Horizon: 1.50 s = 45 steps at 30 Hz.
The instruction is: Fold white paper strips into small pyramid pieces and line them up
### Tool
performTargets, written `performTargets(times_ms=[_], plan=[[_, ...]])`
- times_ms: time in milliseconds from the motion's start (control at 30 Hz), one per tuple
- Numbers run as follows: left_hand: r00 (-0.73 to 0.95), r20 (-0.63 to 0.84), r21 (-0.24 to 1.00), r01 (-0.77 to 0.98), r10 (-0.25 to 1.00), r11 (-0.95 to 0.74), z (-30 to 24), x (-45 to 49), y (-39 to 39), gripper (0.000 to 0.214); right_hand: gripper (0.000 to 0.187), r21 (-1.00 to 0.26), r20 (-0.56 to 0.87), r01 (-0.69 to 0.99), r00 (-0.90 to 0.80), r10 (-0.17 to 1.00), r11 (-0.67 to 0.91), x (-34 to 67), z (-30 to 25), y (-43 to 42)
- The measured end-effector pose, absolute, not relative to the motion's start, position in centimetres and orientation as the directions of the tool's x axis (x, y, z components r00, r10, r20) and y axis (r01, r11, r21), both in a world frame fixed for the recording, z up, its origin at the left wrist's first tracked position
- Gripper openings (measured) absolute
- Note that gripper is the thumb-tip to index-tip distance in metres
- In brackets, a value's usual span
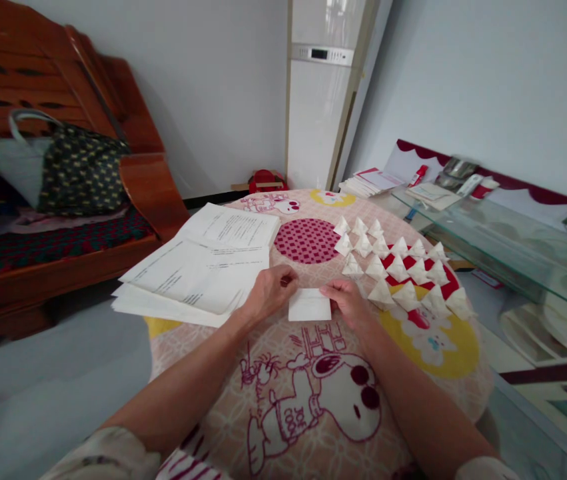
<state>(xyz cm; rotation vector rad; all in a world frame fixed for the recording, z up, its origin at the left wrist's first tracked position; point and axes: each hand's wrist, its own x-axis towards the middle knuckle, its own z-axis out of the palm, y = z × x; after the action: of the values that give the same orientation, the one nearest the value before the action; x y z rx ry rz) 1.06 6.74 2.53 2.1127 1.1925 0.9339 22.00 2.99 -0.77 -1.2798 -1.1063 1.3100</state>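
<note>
A small white folded piece of paper (310, 305) lies in front of me over the patterned tablecloth. My right hand (347, 299) is closed on its upper right corner, thumb and fingers pinched together. At the opposite corner, my left hand (274, 288) has its fingers curled in and closed at the paper's edge; its fingertips are partly hidden. To the right stand several folded paper pyramids (397, 268) in rows. A stack of printed sheets (208, 267) lies left of my left hand.
The round table (273, 347) has a pink cartoon cloth. Beside it on the right is a glass-topped table (513, 230) bearing papers, a red bottle (418, 175) and a cup. A wooden bench (148, 187) with bags stands left, and a tall white air conditioner (320, 113) behind.
</note>
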Motion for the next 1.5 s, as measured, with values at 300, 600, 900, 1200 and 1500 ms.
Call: performTargets(times_ms=[300, 600, 900, 1200, 1500], plan=[[0.609, 0.09, 0.756, 0.473, 0.788, -0.452, 3.2, 3.3, 7.7, 0.017, 0.026, -0.997, -0.068, 0.026, -0.005, 0.998, -0.068, 21.5, -0.4, 2.9], [0.556, 0.006, 0.917, 0.329, 0.831, -0.227, 0.7, 2.4, 8.2, 0.037, 0.025, -0.991, -0.13, -0.044, -0.018, 0.991, -0.13, 21.2, 0.0, 2.5], [0.42, 0.039, 0.913, 0.354, 0.906, -0.203, 0.7, 2.2, 7.7, 0.031, 0.031, -0.988, -0.127, -0.077, -0.078, 0.989, -0.133, 21.5, 0.5, 2.2], [0.391, 0.097, 0.936, 0.278, 0.915, -0.217, 0.7, 2.5, 7.5, 0.033, 0.031, -0.992, -0.125, -0.018, -0.096, 0.988, -0.127, 21.6, 0.4, 2.1], [0.416, 0.088, 0.986, 0.094, 0.905, -0.139, 1.3, 2.4, 7.0, 0.028, 0.026, -0.991, -0.112, -0.081, 0.022, 0.993, -0.11, 21.8, -0.2, 2.0]])
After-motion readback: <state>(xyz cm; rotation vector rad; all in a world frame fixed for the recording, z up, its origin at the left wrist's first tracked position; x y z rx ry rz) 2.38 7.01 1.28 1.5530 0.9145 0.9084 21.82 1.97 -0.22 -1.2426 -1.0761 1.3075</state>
